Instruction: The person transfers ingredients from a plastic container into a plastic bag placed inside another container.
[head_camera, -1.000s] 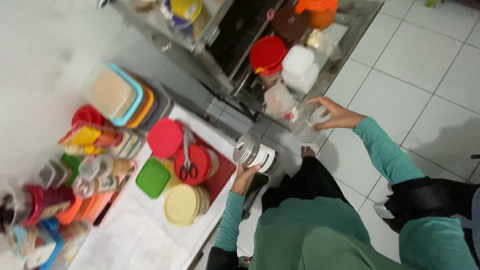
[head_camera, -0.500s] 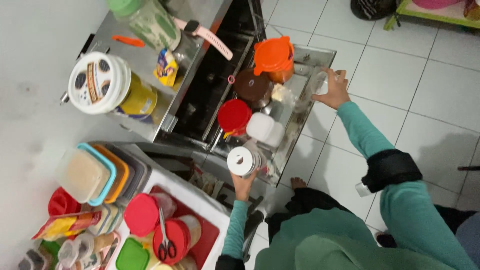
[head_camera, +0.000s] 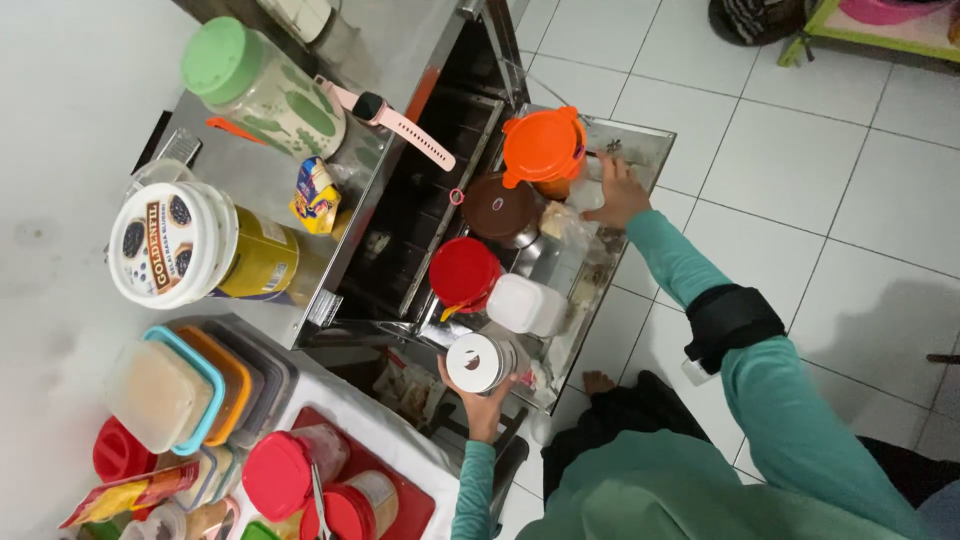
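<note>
Left hand (head_camera: 482, 402) grips a white-lidded canister (head_camera: 480, 361) from below, now set at the near end of the open oven door (head_camera: 640, 140), beside a white container (head_camera: 527, 305); 1 second ago it was held clear of the door. Right hand (head_camera: 612, 190), fingers spread, has moved to the far end, resting by the orange-lidded jar (head_camera: 543, 146). Red lid (head_camera: 463, 272) between.

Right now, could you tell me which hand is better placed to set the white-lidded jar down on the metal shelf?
Left: the left hand already holds the white-lidded jar at the metal shelf; the right hand is far off beside the orange-lidded container.
</note>
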